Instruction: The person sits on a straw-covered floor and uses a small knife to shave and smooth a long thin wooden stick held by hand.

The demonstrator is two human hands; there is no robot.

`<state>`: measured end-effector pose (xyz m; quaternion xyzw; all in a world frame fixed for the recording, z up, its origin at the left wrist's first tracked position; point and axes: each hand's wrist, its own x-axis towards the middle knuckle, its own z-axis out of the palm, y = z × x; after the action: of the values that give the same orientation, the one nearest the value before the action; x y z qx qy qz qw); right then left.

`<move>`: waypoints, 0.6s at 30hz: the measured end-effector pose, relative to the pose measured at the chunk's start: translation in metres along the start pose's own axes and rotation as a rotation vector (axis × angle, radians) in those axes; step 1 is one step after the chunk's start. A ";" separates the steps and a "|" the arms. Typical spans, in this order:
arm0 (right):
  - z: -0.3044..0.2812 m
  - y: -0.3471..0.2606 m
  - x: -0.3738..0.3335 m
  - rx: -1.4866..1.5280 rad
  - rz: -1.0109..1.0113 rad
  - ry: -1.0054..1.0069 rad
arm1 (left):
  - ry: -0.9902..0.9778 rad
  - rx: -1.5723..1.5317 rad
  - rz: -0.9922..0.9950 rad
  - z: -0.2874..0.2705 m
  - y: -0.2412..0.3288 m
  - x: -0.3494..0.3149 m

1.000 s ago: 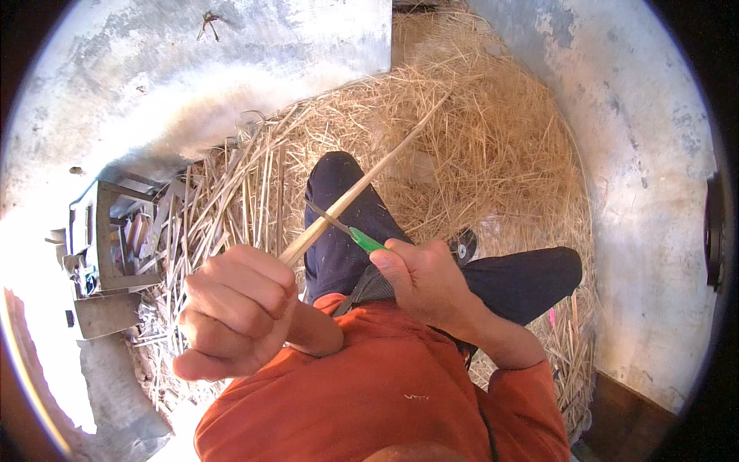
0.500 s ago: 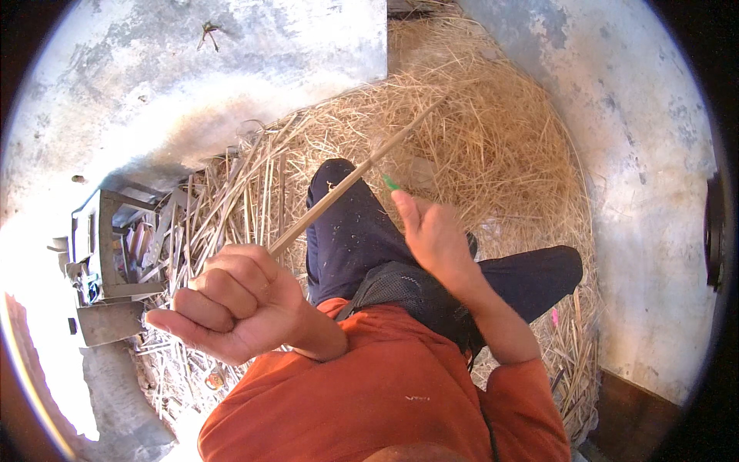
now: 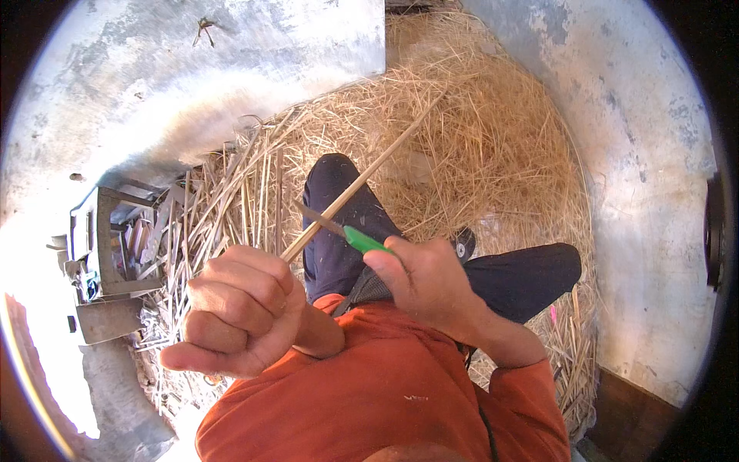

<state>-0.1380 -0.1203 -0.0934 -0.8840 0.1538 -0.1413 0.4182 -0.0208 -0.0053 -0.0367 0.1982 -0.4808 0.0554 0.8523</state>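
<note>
My left hand (image 3: 239, 312) is closed in a fist around the lower end of a long, thin wooden stick (image 3: 377, 163), pale brown, which slants up and away to the right. In my right hand (image 3: 431, 285) is a knife (image 3: 363, 239) with a green handle and a narrow dark blade. The blade lies across the stick a short way beyond my left fist. Whether its edge bites into the wood, I cannot tell. Beneath the stick is my bent left leg in dark trousers (image 3: 339, 192), with small pale shavings on it.
Shavings and thin strips (image 3: 500, 131) cover the floor ahead and to the right. Longer split sticks (image 3: 246, 185) are heaped at the left beside a wooden frame (image 3: 115, 246) with things inside. Worn pale walls (image 3: 639, 177) stand close on both sides.
My right hand has drawn back toward me and left, bringing the knife from farther along the stick to near my left fist. The left hand has shifted slightly and still grips the stick.
</note>
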 end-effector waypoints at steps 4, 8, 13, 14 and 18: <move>0.005 0.024 0.008 -0.083 0.110 0.048 | 0.026 0.017 0.016 -0.005 0.000 0.000; -0.001 0.012 0.006 0.024 0.105 0.024 | -0.024 -0.013 0.014 -0.004 0.001 -0.001; 0.000 -0.001 -0.001 0.004 0.067 -0.016 | -0.122 -0.091 0.002 0.000 -0.001 0.000; 0.001 0.006 0.002 -0.045 0.086 0.030 | -0.131 -0.096 0.000 0.000 0.000 0.001; -0.009 0.004 0.006 -0.046 0.092 -0.013 | -0.164 -0.068 0.016 0.001 -0.001 0.002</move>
<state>-0.1369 -0.1316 -0.0906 -0.8864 0.1947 -0.1126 0.4047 -0.0203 -0.0065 -0.0352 0.1691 -0.5523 0.0291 0.8158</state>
